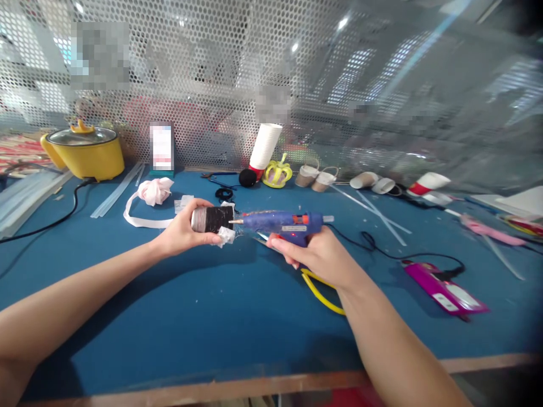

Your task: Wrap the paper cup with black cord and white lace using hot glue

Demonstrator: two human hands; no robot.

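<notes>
- Illumination: bright, diffuse; small white highlights on the silver perforated metal panel [220,62].
- Shadows: soft-edged, along the near side of the flat blue tabletop [212,339].
- Glare: white rectangular phone screen [162,147], washed out.
- Blur: upper right smeared; lettering on the blue plastic glue gun [271,220] unreadable.
- Distortion: wide-angle stretching toward the edges; upper right corner darkened.

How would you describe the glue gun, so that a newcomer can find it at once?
Start at the big blue table and look to its middle. The right hand grips the glue gun, whose metal tip points toward the dark roll in the left hand. Unlike that roll, it is blue with orange-red patches, and a pale stick pokes from its back.
</notes>
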